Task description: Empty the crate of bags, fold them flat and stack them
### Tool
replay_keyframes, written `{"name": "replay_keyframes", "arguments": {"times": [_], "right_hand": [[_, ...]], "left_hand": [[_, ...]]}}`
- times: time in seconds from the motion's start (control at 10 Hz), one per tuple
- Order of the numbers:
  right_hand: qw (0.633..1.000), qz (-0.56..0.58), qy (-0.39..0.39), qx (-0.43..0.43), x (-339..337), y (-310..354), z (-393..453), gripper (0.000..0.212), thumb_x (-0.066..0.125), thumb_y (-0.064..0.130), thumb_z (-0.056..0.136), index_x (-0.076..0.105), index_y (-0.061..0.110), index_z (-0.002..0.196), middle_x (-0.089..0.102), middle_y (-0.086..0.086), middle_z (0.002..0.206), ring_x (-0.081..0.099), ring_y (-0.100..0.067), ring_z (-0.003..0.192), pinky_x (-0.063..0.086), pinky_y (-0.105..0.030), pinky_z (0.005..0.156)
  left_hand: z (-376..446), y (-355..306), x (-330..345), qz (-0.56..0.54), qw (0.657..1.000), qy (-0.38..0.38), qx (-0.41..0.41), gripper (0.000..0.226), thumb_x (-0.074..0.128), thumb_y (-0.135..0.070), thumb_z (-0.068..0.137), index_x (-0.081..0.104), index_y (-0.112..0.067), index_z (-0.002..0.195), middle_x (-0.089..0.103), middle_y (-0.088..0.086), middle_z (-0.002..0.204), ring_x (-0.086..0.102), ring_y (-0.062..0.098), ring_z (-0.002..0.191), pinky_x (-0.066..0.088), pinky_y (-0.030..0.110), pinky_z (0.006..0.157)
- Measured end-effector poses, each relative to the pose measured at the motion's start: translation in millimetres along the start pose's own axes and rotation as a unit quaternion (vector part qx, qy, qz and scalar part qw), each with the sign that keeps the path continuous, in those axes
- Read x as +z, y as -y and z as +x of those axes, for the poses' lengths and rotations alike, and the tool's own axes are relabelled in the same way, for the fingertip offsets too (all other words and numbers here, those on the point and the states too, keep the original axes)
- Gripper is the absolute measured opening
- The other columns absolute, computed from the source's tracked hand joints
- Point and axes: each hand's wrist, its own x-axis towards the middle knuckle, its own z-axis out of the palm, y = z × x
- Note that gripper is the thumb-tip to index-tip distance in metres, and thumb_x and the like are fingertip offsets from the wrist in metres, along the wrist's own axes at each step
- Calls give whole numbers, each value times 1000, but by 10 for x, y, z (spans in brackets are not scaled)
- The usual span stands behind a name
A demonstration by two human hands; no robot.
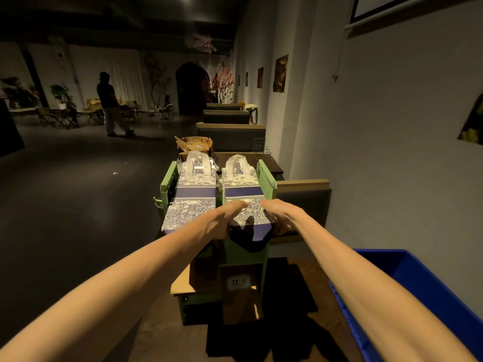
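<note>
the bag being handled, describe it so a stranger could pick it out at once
Find the green cart beside the grey wall. Two flat blue-and-white patterned bags lie side by side on top, handles pointing away. It is the right bag, nearer the wall, with the left hand and right hand on its near end; the left bag is untouched.

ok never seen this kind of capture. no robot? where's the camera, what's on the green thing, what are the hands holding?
No robot: a person works with bare hands, filmed by one wide-angle camera worn on the head, looking forward and down. Two stacks of flat-folded, blue-and-white patterned bags lie side by side on a green cart: the left stack and the right stack. The left hand and right hand rest on the near end of the right stack, one at each side, fingers fairly straight. A blue crate sits at lower right; its contents are out of view.
</note>
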Motion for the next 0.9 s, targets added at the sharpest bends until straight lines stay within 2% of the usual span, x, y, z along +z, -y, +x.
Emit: {"name": "replay_keyframes", "arguments": {"times": [0.1,0.2,0.3,0.4,0.5,0.6,0.7,0.8,0.9], "right_hand": [[1000,7,-5,-3,-12,-13,-18,52,33,39,107,33,8,148,52,-22,135,58,-35,117,53,-49,99],[1000,22,-4,-3,-16,-31,-44,54,36,42,106,33,9,149,50,-20,140,54,-35,123,51,-49,102],[1000,4,-11,-13,-20,6,-88,50,32,39,108,33,7,147,48,-21,142,51,-36,128,47,-49,107],[999,-32,-23,-28,-76,45,-126,57,35,45,106,35,7,148,45,-18,147,48,-37,131,45,-49,108],[996,-73,-40,-20,-184,49,-170,68,43,55,101,38,6,148,49,-17,145,54,-36,127,49,-49,105],[993,-106,-48,-30,-289,98,-253,62,52,47,99,42,4,143,59,-19,125,64,-32,112,57,-42,95],[985,-150,-78,-41,-400,208,-320,50,51,37,101,50,1,135,68,-18,107,72,-27,93,61,-36,84],[983,-137,-103,-68,-536,411,-399,44,53,37,100,61,-3,115,73,-19,98,74,-26,80,63,-35,77],[987,-78,-83,-115,-676,609,-438,45,57,42,98,61,-1,107,74,-18,96,70,-21,67,59,-28,65]], "left_hand": [[5,-14,-7,9,1000,6,3,68,45,-43,102,16,-16,158,8,8,166,12,32,152,14,49,120],[26,9,-32,-5,1000,14,2,70,48,-43,101,17,-17,158,7,8,166,10,32,152,14,50,121],[-11,-13,-21,0,1000,8,12,67,46,-40,102,16,-15,158,8,9,166,11,33,152,15,50,120],[-12,-54,-42,11,1000,7,19,64,46,-37,103,19,-15,157,9,8,166,14,33,151,15,51,120],[-22,-61,-128,6,1000,14,25,65,47,-34,103,16,-15,157,7,8,166,11,33,152,14,51,122],[-139,-124,-228,4,999,6,31,65,49,-27,103,16,-12,157,7,9,166,10,35,151,17,51,122],[-199,-252,-382,18,999,17,35,56,56,-24,100,32,-13,150,35,17,152,40,39,139,41,44,110],[-283,-445,-563,27,998,21,61,48,61,-24,96,44,-3,136,51,22,133,61,32,113,54,36,94],[-343,-605,-737,1,994,17,112,39,62,-22,96,56,-2,129,57,22,131,68,31,105,55,40,97]]}}
